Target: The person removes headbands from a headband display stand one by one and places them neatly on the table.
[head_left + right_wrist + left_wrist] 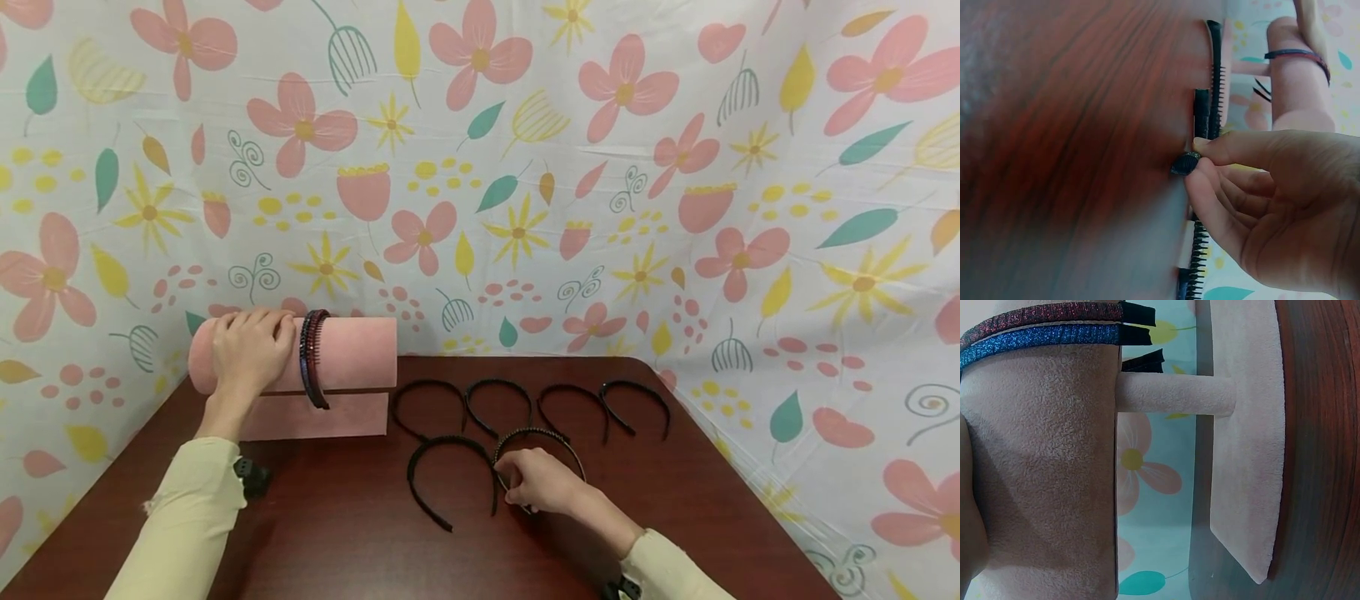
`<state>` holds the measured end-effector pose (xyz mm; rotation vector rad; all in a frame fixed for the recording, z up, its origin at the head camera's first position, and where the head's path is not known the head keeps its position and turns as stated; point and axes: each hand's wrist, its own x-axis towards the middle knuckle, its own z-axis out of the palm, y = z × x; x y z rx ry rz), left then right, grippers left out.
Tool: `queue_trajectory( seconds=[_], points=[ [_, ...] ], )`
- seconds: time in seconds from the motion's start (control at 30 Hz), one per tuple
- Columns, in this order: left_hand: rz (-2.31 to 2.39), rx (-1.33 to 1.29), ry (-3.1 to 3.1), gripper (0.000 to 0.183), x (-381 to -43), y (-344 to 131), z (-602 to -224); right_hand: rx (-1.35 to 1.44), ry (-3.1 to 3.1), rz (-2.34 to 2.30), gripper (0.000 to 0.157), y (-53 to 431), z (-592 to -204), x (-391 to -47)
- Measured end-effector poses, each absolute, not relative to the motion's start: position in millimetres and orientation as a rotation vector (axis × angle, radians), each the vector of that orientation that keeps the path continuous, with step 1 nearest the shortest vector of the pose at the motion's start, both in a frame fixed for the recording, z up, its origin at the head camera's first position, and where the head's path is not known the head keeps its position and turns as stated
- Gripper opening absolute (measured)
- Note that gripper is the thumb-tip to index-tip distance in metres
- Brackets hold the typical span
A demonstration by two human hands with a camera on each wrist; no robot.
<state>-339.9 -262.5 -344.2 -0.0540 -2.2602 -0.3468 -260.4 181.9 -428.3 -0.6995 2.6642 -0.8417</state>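
My left hand (251,350) holds the pink plush roll (360,350) of a headband stand from above, its fingers curving over the top and out of sight behind. Just right of that hand, a blue glitter headband (1054,339) and a dark red one (1054,314) hang side by side round the roll. Out on the table, my right hand (543,481) pinches one end of a dark headband with a gold beaded edge (551,433) between thumb and fingertips. Its black end tip (1184,165) sticks out past the fingers in the right wrist view.
A black headband (450,440) lies left of the right hand. Behind it, several dark headbands (498,383) form a row on the brown table (337,533). The stand's flat pink base (322,417) sits below the roll. A flowered cloth (480,167) hangs behind.
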Motion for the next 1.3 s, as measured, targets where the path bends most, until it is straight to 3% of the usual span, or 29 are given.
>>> queue_trajectory(
  seconds=[1.3],
  points=[
    [-0.365, -0.056, -2.252, 0.040, -340.3, -261.1, -344.7, -0.727, 2.722, -0.801, 0.050, 169.9, -429.2, -263.2]
  ],
)
